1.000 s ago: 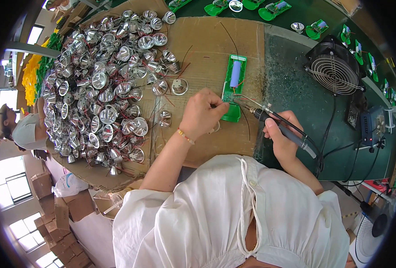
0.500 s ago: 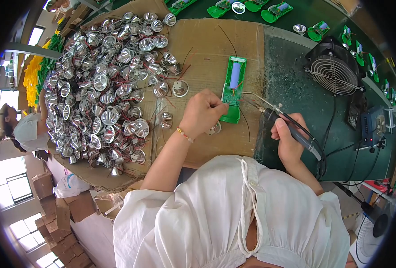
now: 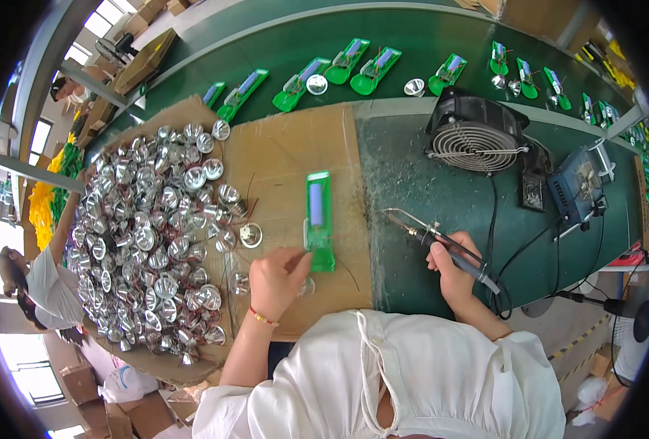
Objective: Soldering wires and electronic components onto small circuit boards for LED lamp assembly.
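A green plastic lamp housing [image 3: 321, 252] lies on the cardboard in front of me, with a lilac cylindrical battery [image 3: 316, 205] in its far part and thin wires around it. My left hand [image 3: 277, 282] is at the housing's near left side, thumb and fingertips pinched together; what they hold, if anything, is hidden. A silver reflector [image 3: 307, 287] shows partly beside that hand. My right hand [image 3: 452, 267] grips a soldering iron [image 3: 452, 256] with a thin bent metal tube along it. Its tip is to the right of the housing, apart from it.
Silver reflectors with red wires [image 3: 145, 238] are heaped on the cardboard [image 3: 266, 146] at left. A black fan [image 3: 478, 135] and a blue soldering station [image 3: 580, 179] stand at right. Beyond, a green conveyor belt [image 3: 192, 69] carries several green housings. Another person [image 3: 50, 289] is at far left.
The whole view has shifted, bringing more of the belt into sight. The soldering iron's tip has drawn away from the housing to the right. My left hand stays pinched beside the housing.
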Available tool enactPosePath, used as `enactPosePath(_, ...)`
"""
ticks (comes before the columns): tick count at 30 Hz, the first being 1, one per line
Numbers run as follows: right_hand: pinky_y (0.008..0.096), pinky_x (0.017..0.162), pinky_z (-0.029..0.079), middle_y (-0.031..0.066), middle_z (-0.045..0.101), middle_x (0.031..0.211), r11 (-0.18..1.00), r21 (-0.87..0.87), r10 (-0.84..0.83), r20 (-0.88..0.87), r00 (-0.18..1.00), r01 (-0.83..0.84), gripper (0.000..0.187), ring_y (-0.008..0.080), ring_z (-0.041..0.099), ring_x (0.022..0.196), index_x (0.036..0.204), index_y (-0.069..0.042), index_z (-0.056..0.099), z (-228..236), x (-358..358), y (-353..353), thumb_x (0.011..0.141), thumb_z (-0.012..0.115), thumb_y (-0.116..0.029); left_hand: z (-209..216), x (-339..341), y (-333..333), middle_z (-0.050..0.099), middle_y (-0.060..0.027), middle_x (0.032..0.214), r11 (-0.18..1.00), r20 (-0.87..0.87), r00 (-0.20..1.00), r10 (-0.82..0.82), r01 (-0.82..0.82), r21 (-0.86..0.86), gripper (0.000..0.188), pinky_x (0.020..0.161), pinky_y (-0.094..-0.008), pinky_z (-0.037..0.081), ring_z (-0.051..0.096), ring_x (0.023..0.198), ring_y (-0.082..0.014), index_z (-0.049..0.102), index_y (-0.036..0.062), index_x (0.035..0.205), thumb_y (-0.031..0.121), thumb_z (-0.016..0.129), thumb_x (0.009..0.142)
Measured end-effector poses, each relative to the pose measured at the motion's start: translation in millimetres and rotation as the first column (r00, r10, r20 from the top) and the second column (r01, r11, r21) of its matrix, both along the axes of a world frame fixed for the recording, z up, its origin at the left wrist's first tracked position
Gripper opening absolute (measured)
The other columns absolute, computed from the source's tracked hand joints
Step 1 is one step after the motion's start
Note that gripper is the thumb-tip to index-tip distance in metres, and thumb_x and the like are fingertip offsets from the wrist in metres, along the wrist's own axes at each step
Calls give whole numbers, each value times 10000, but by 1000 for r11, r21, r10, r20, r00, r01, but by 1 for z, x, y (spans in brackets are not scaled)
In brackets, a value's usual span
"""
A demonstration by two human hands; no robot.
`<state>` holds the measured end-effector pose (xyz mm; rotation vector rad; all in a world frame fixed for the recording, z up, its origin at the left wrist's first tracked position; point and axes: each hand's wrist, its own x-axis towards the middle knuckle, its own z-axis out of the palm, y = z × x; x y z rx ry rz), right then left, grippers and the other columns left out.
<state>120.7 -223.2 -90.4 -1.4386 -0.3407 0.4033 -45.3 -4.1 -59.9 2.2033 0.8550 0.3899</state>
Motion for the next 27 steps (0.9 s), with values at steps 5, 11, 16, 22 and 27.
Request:
enactPosePath(5,222,504,444,69,591,657,998,-17,64,-77,995,-65,139,90,542,549,821,-8,521,-2,4,12,797,630,-92,1,33,21,580,-128,577,980,-126,976,-178,188,68,181,516,-371,463,572,542,-318,603,41,665,184,579,773)
enactPosePath(11,220,496,447,76,597,668,993,-40,-115,-114,987,112,162,83,546,560,845,-8,521,-3,13,0,796,640,-108,-3,67,17,604,-141,585,987,-278,953,-121,86,-135,359,534,-355,466,604,539,-276,627,12,642,346,595,769)
enactPosePath(16,245,511,477,86,593,723,997,-41,-68,-130,989,63,137,110,575,612,879,-7,532,-14,14,4,794,631,-47,-7,83,3,605,-102,544,979,-326,934,-147,91,-181,316,475,-305,455,587,470,-191,631,-10,647,293,654,732)
enactPosePath(22,229,580,435,16,606,727,996,-81,-44,-139,989,33,169,55,534,654,858,-40,573,-6,20,-3,790,667,-163,-2,97,32,579,-50,511,984,-138,987,-86,63,-164,168,415,-243,414,539,436,-90,605,-44,635,86,631,739)
enactPosePath(27,233,580,434,20,604,721,990,-131,-65,-49,997,58,184,58,533,650,854,-42,569,-4,21,-2,790,671,-182,30,178,62,540,-113,479,885,-181,936,-301,345,312,195,438,-317,422,548,419,-208,577,5,587,151,639,702)
